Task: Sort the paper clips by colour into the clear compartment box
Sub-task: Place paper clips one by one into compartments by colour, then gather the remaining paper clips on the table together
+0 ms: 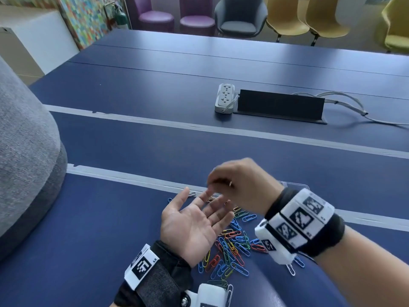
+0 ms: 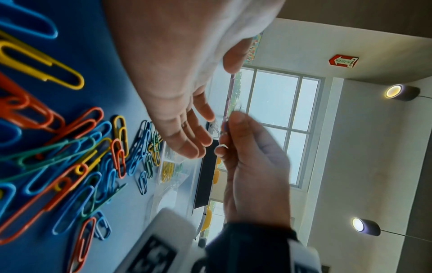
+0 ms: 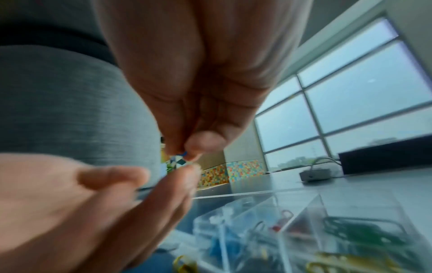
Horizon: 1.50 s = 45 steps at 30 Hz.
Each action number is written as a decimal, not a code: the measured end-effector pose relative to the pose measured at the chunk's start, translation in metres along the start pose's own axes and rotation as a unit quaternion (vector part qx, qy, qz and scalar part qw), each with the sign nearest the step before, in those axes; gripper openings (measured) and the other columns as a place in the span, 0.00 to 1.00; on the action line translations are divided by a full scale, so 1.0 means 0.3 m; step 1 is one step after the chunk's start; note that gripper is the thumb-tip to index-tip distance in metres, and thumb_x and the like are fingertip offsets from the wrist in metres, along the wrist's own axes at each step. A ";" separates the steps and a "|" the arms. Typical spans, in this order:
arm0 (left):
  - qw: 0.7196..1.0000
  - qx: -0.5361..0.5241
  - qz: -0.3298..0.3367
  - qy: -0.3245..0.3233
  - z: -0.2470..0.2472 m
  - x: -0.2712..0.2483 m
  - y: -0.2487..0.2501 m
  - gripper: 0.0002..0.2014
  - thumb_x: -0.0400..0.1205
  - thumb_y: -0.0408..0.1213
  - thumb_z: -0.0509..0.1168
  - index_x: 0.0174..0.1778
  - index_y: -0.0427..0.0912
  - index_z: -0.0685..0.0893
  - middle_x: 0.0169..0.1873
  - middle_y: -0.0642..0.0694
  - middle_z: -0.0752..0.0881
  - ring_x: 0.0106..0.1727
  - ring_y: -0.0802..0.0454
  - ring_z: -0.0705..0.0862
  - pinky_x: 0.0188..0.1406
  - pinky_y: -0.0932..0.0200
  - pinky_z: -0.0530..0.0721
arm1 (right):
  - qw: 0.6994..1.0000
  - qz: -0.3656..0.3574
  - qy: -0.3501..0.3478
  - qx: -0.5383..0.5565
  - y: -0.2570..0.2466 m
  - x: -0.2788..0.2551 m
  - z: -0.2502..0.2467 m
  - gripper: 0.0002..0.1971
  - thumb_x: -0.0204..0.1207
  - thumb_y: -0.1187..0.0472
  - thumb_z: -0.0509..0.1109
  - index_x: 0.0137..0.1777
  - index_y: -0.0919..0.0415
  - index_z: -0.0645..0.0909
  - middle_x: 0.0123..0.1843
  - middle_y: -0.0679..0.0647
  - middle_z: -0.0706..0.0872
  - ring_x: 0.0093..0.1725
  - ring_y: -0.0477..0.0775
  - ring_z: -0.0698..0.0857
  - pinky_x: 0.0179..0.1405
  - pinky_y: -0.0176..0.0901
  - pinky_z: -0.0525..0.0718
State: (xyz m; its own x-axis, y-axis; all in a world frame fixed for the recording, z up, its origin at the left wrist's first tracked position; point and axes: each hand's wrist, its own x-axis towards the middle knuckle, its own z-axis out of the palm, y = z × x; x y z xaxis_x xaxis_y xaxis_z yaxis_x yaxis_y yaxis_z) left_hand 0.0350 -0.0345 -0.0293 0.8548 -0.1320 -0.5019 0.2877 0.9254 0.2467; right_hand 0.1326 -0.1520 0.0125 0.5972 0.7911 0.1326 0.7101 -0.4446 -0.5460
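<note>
The left hand (image 1: 194, 227) is held palm-up above the blue table (image 1: 132, 147), fingers spread and relaxed, nothing gripped in it. Just over its fingertips the right hand (image 1: 239, 185) is hung with fingers drawn down together — and in the right wrist view a small blue paper clip (image 3: 184, 153) is seen pinched between thumb and fingertips (image 3: 205, 142), only a sliver of it showing. From the head view the pinch itself is blurred and the clip cannot be made out.

Beneath and between the two wrists a loose pile of paper clips (image 1: 232, 247) is scattered flat on the table: blue, red, yellow, green, a few white at the edges. In the left wrist view the same pile (image 2: 70, 157) is seen close up, overlapping and tangled.

The clear compartment box (image 3: 304, 230) is set on the table just beyond the pile, mostly hidden behind the right wrist in the head view, where only its far corner (image 1: 298, 186) is glimpsed. Inside it, clips are seen already grouped — blue in one compartment, red in another, green and yellow in the nearer ones.

Farther back on the table a white power strip (image 1: 224, 97) is laid beside a black cable box (image 1: 281, 105).
</note>
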 end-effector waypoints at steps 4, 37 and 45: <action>1.000 0.020 -0.011 -0.001 -0.017 -0.001 -0.001 0.19 0.80 0.48 0.57 0.56 0.36 0.82 0.48 0.33 0.87 0.48 0.35 0.87 0.49 0.46 0.85 | 0.988 0.135 0.039 -0.065 0.068 0.069 -0.037 0.07 0.74 0.63 0.68 0.46 0.58 0.89 0.44 0.54 0.92 0.44 0.54 0.88 0.50 0.44 0.84; 0.256 0.963 -0.017 0.079 -0.026 -0.030 0.248 0.68 0.58 0.63 0.79 0.82 0.53 0.36 0.73 0.46 0.54 0.77 0.44 0.54 0.72 0.44 0.71 | 0.924 0.331 -0.181 -0.065 0.066 -0.506 -0.064 0.30 0.57 0.50 0.81 0.56 0.43 0.68 0.48 0.39 0.70 0.44 0.37 0.75 0.47 0.34 0.76; 0.345 0.938 0.028 -0.006 -0.002 0.019 0.150 0.31 0.71 0.44 0.75 0.68 0.52 0.70 0.60 0.52 0.64 0.66 0.50 0.70 0.67 0.51 0.74 | 0.952 0.252 -0.165 -0.062 0.018 -0.271 0.061 0.36 0.65 0.61 0.78 0.72 0.58 0.67 0.63 0.55 0.70 0.58 0.59 0.78 0.58 0.46 0.79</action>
State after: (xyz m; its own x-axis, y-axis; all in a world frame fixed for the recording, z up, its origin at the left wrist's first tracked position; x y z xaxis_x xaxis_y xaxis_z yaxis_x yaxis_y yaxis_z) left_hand 0.0525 0.0065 -0.0214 0.8802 -0.1444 -0.4522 0.0345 -0.9307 0.3643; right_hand 0.0811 -0.2111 -0.0164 0.7384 0.5443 -0.3980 0.4160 -0.8323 -0.3665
